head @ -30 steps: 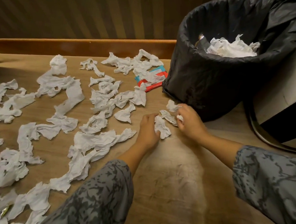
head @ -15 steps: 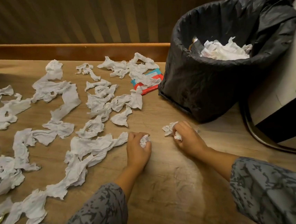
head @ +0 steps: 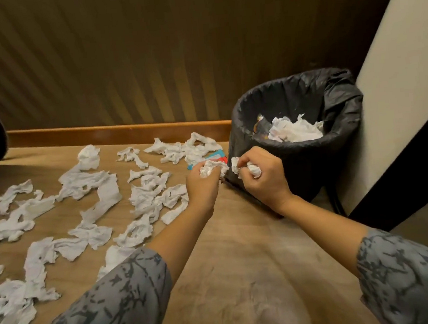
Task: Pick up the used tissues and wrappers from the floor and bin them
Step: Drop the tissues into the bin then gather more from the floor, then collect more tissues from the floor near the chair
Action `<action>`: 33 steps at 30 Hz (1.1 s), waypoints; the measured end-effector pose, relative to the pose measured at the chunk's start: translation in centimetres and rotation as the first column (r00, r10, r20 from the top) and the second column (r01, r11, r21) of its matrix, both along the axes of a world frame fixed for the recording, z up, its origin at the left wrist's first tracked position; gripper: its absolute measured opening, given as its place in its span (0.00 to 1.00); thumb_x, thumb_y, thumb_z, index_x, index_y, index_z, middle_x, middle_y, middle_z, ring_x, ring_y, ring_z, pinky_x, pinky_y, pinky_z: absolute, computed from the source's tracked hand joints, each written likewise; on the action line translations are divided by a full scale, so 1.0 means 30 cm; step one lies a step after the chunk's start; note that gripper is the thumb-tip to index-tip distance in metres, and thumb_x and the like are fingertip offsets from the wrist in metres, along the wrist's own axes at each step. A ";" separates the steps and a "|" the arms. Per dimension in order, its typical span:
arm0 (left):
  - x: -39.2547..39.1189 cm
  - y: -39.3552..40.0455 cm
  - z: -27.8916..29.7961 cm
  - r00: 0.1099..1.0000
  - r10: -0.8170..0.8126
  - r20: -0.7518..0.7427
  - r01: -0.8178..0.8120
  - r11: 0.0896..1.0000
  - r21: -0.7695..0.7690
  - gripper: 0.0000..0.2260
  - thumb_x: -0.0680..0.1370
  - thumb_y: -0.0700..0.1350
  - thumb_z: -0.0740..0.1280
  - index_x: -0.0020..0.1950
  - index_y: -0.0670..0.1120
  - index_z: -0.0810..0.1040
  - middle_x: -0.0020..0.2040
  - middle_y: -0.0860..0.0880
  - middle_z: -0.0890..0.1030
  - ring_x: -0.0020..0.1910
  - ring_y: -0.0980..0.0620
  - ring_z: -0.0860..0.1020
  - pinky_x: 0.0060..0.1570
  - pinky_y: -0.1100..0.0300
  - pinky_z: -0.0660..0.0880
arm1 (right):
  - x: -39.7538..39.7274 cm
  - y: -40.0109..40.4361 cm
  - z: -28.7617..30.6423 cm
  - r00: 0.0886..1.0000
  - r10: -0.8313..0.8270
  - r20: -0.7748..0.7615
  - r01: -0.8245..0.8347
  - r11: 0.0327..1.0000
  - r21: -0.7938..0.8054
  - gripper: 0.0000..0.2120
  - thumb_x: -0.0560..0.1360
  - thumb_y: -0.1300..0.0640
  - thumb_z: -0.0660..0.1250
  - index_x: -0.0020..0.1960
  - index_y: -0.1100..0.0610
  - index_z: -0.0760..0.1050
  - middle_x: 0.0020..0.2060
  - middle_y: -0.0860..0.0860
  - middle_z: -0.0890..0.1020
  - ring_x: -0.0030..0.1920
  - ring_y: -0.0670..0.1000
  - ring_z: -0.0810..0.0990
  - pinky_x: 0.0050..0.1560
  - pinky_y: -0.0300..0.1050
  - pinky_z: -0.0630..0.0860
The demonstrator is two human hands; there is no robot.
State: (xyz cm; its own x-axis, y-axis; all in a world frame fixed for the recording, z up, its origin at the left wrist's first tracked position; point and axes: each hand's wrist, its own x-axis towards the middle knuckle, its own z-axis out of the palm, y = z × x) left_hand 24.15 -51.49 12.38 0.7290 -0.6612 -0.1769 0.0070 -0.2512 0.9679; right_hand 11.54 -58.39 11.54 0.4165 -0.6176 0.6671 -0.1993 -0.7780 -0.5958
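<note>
I see both hands raised off the floor, just in front of the bin. The left hand [head: 202, 186] has its grip curled round a crumpled tissue wad [head: 208, 168], which sticks out above the knuckles. The right hand [head: 264, 175] has its grip closed on a second tissue wad [head: 246, 168]; white paper shows at both ends of the fist. The two hands sit close together without touching, the right one against the near wall of the bin as I see it.

The bin [head: 296, 159] stands at the far right, lined with a black bag [head: 340, 97], tucked against a pale panel [head: 395, 79]. Inside it I note a heap of white tissues [head: 296, 130] and a scrap of wrapper I cannot make out.

The wooden floor [head: 243, 263] to the left carries many loose tissues [head: 91, 199], torn and strung out from near left to the far skirting board [head: 116, 133]. A red and blue wrapper [head: 217, 157] lies just left of the bin, partly under tissues and partly behind the left hand.

Grey patterned sleeves [head: 112, 307] cover both forearms to mid-arm. A ribbed brown wall [head: 145, 58] rises behind everything.
</note>
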 end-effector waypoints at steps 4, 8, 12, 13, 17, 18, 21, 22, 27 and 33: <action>-0.060 -0.097 0.146 0.996 0.019 -0.082 -0.024 0.998 -0.055 0.06 0.78 0.48 0.63 0.53 0.50 0.77 0.48 0.48 0.80 0.49 0.50 0.78 0.43 0.57 0.76 | -0.031 -0.054 0.172 0.994 -0.010 0.108 0.021 0.995 -0.101 0.05 0.68 0.71 0.67 0.38 0.62 0.75 0.36 0.55 0.77 0.39 0.47 0.72 0.43 0.32 0.67; -0.112 -0.221 0.247 0.967 -0.013 -0.254 -0.026 0.988 -0.153 0.24 0.76 0.57 0.64 0.68 0.47 0.70 0.64 0.47 0.76 0.61 0.46 0.74 0.58 0.49 0.74 | -0.076 -0.164 0.278 0.970 -0.096 0.222 0.117 0.989 -0.085 0.06 0.73 0.60 0.65 0.40 0.62 0.73 0.39 0.55 0.74 0.42 0.48 0.71 0.46 0.34 0.67; -0.169 -0.336 0.302 0.959 -0.070 -0.275 0.017 0.982 -0.189 0.23 0.77 0.55 0.61 0.69 0.47 0.64 0.61 0.46 0.73 0.58 0.47 0.72 0.58 0.50 0.71 | -0.115 -0.281 0.294 0.950 -0.229 0.211 0.215 0.973 0.086 0.15 0.77 0.47 0.56 0.44 0.58 0.71 0.45 0.53 0.71 0.45 0.46 0.70 0.49 0.32 0.66; -0.184 -0.356 0.310 0.958 -0.077 -0.277 0.025 0.982 -0.188 0.21 0.77 0.53 0.60 0.67 0.46 0.63 0.58 0.46 0.73 0.56 0.47 0.72 0.56 0.51 0.71 | -0.124 -0.310 0.282 0.953 -0.258 0.157 0.241 0.963 0.117 0.17 0.77 0.44 0.54 0.46 0.58 0.70 0.47 0.53 0.71 0.48 0.47 0.71 0.52 0.34 0.67; -0.199 -0.393 0.306 0.969 -0.147 -0.199 0.132 0.987 -0.090 0.25 0.74 0.52 0.60 0.70 0.48 0.60 0.58 0.49 0.71 0.56 0.47 0.70 0.60 0.50 0.68 | -0.154 -0.371 0.231 0.921 -0.367 -0.129 0.385 0.904 0.183 0.29 0.74 0.35 0.50 0.58 0.57 0.71 0.57 0.54 0.73 0.60 0.54 0.69 0.64 0.53 0.65; -0.195 -0.392 0.301 0.971 -0.170 -0.170 0.157 0.984 -0.085 0.25 0.75 0.49 0.60 0.71 0.48 0.60 0.59 0.49 0.70 0.56 0.48 0.70 0.59 0.52 0.68 | -0.160 -0.371 0.222 0.913 -0.380 -0.150 0.404 0.892 0.202 0.28 0.74 0.36 0.50 0.60 0.56 0.71 0.59 0.54 0.73 0.62 0.53 0.69 0.66 0.54 0.63; -0.161 -0.365 0.280 0.975 -0.193 -0.106 0.180 0.976 -0.124 0.20 0.78 0.38 0.60 0.69 0.48 0.63 0.61 0.49 0.69 0.53 0.51 0.72 0.53 0.55 0.72 | -0.168 -0.353 0.213 0.895 -0.422 -0.144 0.445 0.870 0.212 0.19 0.75 0.46 0.56 0.59 0.55 0.73 0.59 0.52 0.75 0.63 0.54 0.69 0.68 0.56 0.62; -0.145 -0.350 0.273 0.979 -0.187 -0.080 0.175 0.974 -0.143 0.18 0.78 0.37 0.61 0.66 0.49 0.66 0.61 0.49 0.71 0.52 0.52 0.73 0.51 0.55 0.75 | -0.167 -0.346 0.215 0.887 -0.439 -0.143 0.461 0.863 0.209 0.15 0.75 0.49 0.59 0.58 0.54 0.73 0.59 0.52 0.75 0.63 0.53 0.70 0.68 0.56 0.62; -0.037 -0.245 0.248 0.983 -0.151 0.105 0.168 0.969 -0.181 0.09 0.78 0.38 0.66 0.56 0.49 0.74 0.49 0.53 0.77 0.48 0.57 0.76 0.39 0.67 0.71 | -0.127 -0.281 0.242 0.914 -0.388 -0.116 0.404 0.896 0.184 0.08 0.76 0.57 0.65 0.54 0.54 0.75 0.54 0.49 0.78 0.59 0.52 0.72 0.64 0.52 0.65; 0.126 -0.042 0.241 0.897 -0.216 0.385 0.244 0.969 -0.025 0.09 0.77 0.40 0.68 0.55 0.50 0.78 0.52 0.52 0.80 0.52 0.55 0.78 0.48 0.64 0.75 | 0.030 -0.125 0.260 0.960 -0.192 -0.203 0.198 0.980 0.007 0.05 0.76 0.53 0.67 0.50 0.52 0.77 0.47 0.48 0.80 0.51 0.48 0.75 0.61 0.52 0.69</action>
